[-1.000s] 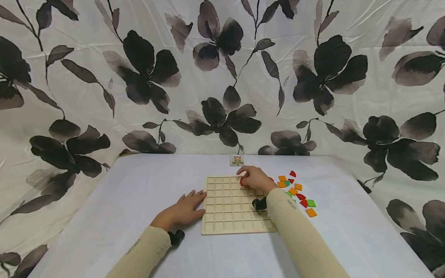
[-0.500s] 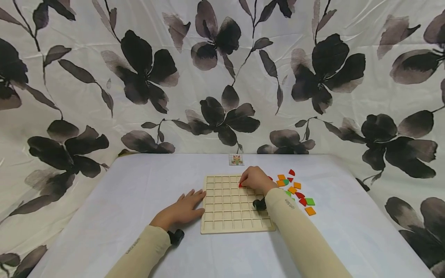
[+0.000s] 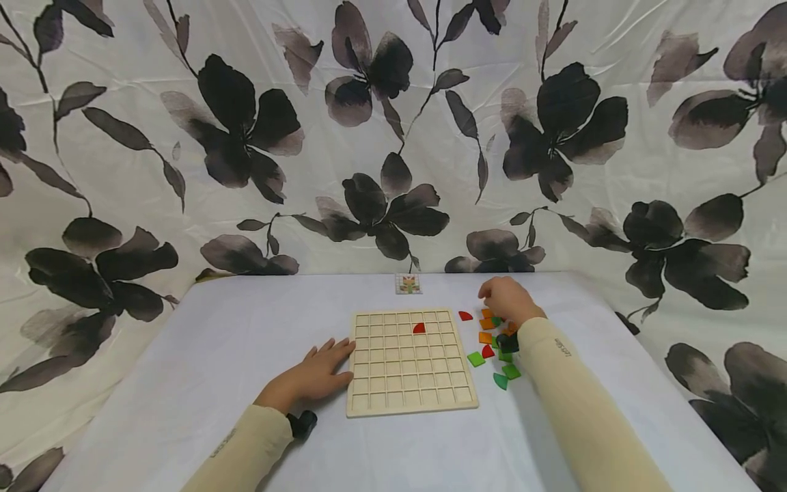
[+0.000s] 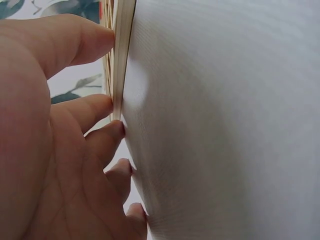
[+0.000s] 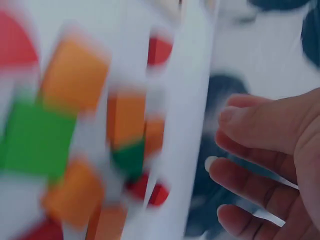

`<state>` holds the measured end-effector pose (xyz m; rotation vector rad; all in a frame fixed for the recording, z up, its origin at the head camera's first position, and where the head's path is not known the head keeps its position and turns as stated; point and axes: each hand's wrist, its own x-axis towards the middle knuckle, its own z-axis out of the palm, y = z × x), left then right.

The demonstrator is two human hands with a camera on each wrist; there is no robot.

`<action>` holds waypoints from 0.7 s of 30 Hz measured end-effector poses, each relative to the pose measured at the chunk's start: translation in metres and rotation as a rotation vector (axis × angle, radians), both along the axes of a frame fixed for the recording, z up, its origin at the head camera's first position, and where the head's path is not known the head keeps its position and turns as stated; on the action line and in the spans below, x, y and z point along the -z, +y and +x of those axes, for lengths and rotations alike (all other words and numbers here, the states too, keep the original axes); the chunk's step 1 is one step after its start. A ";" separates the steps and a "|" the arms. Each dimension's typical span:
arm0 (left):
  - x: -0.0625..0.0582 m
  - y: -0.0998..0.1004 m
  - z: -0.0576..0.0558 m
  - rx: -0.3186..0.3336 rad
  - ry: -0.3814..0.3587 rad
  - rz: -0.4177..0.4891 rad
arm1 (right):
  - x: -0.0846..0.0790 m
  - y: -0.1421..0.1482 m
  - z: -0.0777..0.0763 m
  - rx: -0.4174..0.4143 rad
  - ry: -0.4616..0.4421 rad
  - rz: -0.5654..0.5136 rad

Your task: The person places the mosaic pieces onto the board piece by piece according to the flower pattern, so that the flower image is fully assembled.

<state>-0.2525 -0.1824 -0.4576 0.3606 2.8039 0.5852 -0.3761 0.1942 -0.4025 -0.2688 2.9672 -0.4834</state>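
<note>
A pale wooden grid board (image 3: 381, 393) lies on the table. One red quarter-round piece (image 3: 419, 329) sits in a cell of its upper right part. My left hand (image 3: 310, 374) rests by the board's left side with fingers extended; in the left wrist view, thumb and fingertips touch the board edge (image 4: 120, 55). My right hand (image 3: 509, 298) hovers over the far end of the loose pieces, right of the board. Seen from the right wrist, its fingers are loosely bent, thumb near the index finger, and no piece shows between them. Orange squares (image 5: 75, 72) and a green square (image 5: 37, 137) appear blurred there.
Right of the board lie a red quarter-round (image 3: 465, 316), green squares (image 3: 511, 371) and a dark green quarter-round (image 3: 501, 380). My right forearm partly covers the pile. A small pattern card (image 3: 408, 283) lies beyond the board. Floral cloth (image 3: 393, 137) hangs behind the table.
My right hand has let go of the red quarter-round on the board and moved right to above the loose pieces. The left hand stays at the board; the head view has shifted slightly.
</note>
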 end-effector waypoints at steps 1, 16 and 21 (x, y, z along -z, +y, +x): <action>-0.001 0.000 0.001 0.000 0.000 -0.001 | 0.001 0.008 -0.002 0.024 -0.004 0.007; -0.001 0.000 0.005 -0.001 -0.002 0.015 | 0.037 0.048 -0.022 0.140 -0.092 -0.011; 0.000 -0.001 0.004 -0.013 0.010 -0.007 | 0.032 0.044 -0.020 0.166 -0.027 -0.132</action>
